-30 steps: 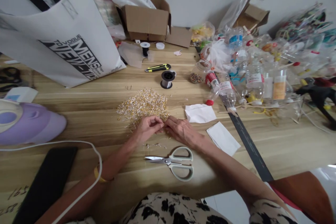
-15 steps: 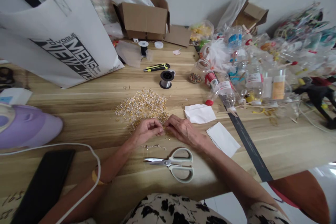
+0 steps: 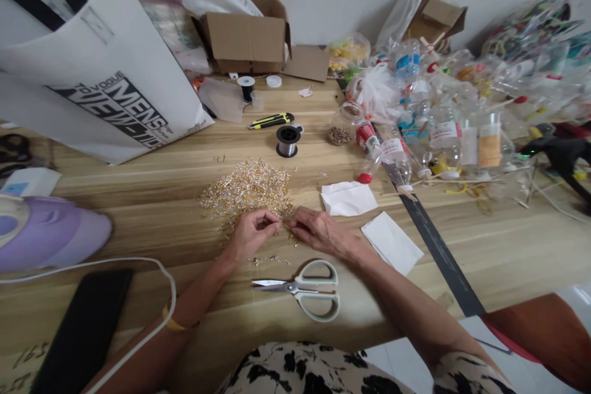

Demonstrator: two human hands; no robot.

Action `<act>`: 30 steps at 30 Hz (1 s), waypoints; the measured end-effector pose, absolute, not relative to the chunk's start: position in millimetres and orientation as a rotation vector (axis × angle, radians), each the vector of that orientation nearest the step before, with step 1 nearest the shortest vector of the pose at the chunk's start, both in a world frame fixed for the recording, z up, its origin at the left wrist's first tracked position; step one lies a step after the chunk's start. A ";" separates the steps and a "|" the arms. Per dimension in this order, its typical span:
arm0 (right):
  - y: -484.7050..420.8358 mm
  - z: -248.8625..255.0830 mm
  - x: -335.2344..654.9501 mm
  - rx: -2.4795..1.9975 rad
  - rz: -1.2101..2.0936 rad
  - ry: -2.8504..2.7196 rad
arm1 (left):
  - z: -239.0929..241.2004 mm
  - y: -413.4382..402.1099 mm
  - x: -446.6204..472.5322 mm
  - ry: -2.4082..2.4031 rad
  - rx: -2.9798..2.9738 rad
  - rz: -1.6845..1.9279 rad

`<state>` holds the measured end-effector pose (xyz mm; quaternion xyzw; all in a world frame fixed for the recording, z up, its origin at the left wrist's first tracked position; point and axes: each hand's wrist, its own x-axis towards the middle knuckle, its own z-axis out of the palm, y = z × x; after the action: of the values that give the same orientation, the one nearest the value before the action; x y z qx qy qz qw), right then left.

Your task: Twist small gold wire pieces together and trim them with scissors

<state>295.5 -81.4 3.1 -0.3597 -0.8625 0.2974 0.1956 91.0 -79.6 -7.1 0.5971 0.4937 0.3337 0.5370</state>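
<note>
A heap of small gold and silver beads and pins (image 3: 249, 188) lies on the wooden table (image 3: 484, 246). My left hand (image 3: 252, 231) and my right hand (image 3: 318, 231) meet at the heap's near edge, fingertips pinched together over a tiny gold piece too small to name. A short strung strand of beads (image 3: 270, 258) lies just below my left hand. Pale green scissors (image 3: 307, 290) rest shut on the table near my wrists.
A spool of clear thread (image 3: 287, 140), a yellow-black utility knife (image 3: 271, 121) and a bead jar (image 3: 341, 126) lie beyond the heap. White paper sheets (image 3: 369, 215) sit right. Plastic bottles (image 3: 438, 129) crowd the far right. A paper bag (image 3: 101, 80), purple cap (image 3: 50, 231), phone (image 3: 83, 326) stand left.
Both hands stay pinched at the heap's edge with only slight finger movement. The camera has tilted a little, so everything sits slightly lower and further left.
</note>
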 end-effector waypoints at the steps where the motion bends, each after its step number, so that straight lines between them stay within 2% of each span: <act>1: -81.8 2.1 295.0 -1.012 0.818 -2.432 | -7.2 -79.7 91.1 1.175 1.429 0.793; 16: -65.8 11.0 330.1 -1.269 0.618 -2.322 | -5.7 -84.0 92.0 1.144 1.563 0.839; 23: -64.3 14.6 339.9 -1.592 0.307 -2.429 | -11.6 -83.0 88.8 1.144 1.563 0.853; 30: -67.5 15.6 326.0 -1.763 0.219 -2.587 | -8.5 -85.1 93.9 1.136 1.691 0.832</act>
<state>326.0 -67.5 15.6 -0.5617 -0.8244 0.0698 0.0016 93.9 -85.1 -8.5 0.6850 0.4602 0.3371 0.4532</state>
